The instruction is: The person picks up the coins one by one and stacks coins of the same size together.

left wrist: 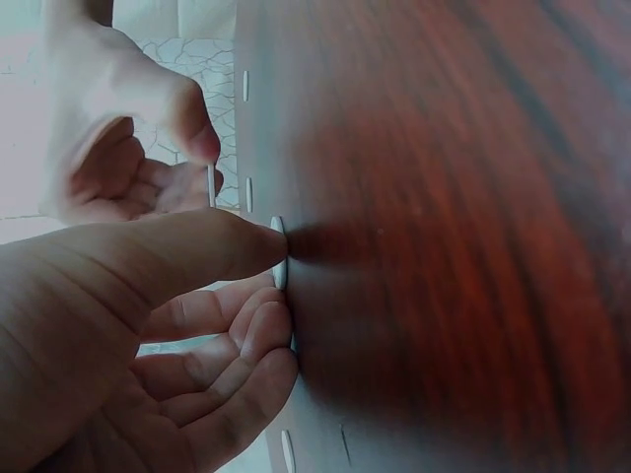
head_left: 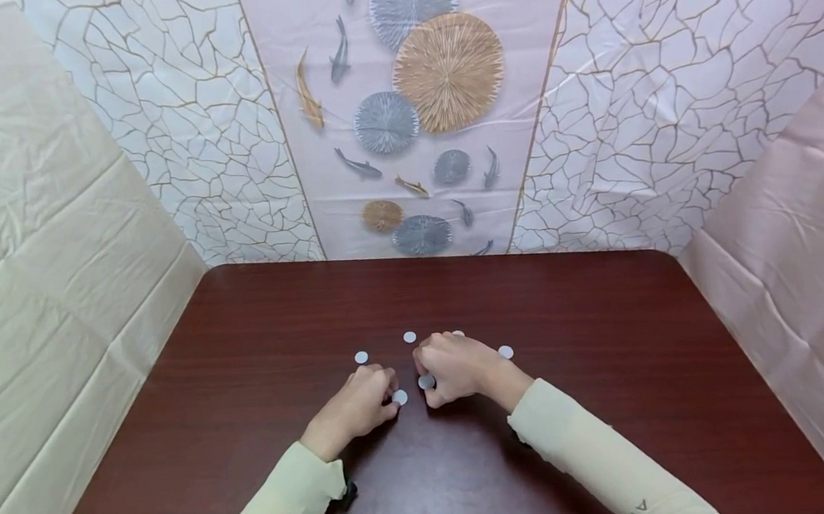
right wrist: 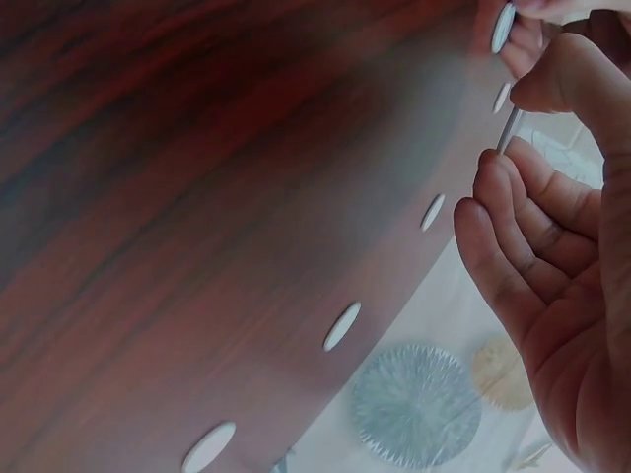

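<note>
My left hand [head_left: 354, 407] is low at the tabletop, its thumb and fingertips pinching the edge of a small white disc [head_left: 400, 396]. In the left wrist view that disc [left wrist: 279, 266] lies close along the table surface, partly behind the thumb. Just right of it, my right hand [head_left: 461, 369] grips a second disc [head_left: 426, 382] between thumb and fingertips. The right wrist view shows this held disc [right wrist: 510, 130] edge-on and raised off the wood, the other fingers loosely curled below.
More white discs lie in an arc beyond the hands on the dark red wooden table [head_left: 583, 306]: one at the left [head_left: 361, 357], one in the middle [head_left: 409, 337], one at the right [head_left: 506, 352], another half hidden behind the right hand. Patterned cloth [head_left: 411, 173] hangs behind the table.
</note>
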### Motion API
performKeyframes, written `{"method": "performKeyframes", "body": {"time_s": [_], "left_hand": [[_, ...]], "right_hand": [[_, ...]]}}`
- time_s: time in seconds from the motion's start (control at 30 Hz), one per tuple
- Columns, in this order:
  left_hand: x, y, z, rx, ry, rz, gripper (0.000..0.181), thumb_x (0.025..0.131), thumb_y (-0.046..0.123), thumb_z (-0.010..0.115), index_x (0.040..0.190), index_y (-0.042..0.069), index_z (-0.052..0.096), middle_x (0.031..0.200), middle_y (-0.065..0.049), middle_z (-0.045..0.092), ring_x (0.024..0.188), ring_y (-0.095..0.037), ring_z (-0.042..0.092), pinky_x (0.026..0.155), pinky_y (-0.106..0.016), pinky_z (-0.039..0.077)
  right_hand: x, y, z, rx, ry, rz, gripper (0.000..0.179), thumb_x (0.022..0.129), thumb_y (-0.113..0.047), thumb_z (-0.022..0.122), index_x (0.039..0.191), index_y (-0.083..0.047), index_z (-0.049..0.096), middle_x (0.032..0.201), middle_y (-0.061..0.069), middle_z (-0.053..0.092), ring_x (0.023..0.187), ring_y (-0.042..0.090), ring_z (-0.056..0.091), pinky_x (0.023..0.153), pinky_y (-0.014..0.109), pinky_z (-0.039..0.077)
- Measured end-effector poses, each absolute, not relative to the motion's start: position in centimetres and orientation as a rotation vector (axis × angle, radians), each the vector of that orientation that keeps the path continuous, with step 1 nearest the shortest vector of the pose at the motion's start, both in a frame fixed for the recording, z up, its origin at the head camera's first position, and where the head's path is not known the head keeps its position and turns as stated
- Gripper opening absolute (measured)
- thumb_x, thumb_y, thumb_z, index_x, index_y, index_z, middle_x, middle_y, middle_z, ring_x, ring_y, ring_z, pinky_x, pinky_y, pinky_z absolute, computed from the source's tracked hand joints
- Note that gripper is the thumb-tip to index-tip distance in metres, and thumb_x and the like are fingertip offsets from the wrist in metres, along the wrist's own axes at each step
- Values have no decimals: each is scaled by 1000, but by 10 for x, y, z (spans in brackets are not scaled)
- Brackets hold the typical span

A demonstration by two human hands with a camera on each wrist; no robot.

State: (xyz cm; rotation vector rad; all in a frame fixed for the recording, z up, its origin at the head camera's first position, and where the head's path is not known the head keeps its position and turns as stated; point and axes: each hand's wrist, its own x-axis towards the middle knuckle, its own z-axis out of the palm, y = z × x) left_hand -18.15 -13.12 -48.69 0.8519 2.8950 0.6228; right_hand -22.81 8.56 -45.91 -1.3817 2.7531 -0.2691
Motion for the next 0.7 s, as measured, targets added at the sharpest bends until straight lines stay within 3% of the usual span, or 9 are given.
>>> {"method": "performKeyframes", "body": {"time_s": [0.7], "left_hand": [[-181,-131,-487,865,2903,629,17,83,4,82,85,6,65,79,-2,58,73,-13,54,61,-26,46]], "right_hand": [[-219,54,-468,-1381,2715,-308,21,72,-20,83,68,-14,63,62,-14,44,56,2,42,55,18,39]]}}
